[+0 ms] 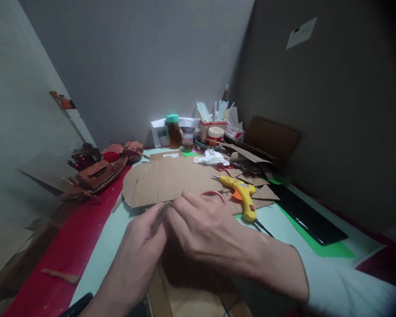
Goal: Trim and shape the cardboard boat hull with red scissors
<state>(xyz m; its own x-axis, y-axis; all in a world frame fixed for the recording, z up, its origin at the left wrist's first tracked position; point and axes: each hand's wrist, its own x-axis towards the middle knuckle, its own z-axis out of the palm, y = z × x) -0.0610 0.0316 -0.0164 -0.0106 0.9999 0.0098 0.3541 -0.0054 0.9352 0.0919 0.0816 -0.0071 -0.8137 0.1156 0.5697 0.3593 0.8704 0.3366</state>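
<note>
Left hand (141, 246) and right hand (201, 229) together pinch a small brown cardboard piece (161, 215) (no writing legible) near a yellow glue gun (242, 196) on the table (102, 246).

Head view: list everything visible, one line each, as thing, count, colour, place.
flat corrugated cardboard sheet: one, brown, table centre
yellow glue gun: one, orange trigger, right of sheet
cardboard model boats: several, brown-red, left on red surface
green-lidded jar: one, amber, back
red paper cup: one, back
white crumpled tissue: one, behind sheet
black flat slab: one, right
small cardboard piece: one, brown, between hands
left hand: pinching piece
right hand: pinching piece
</note>
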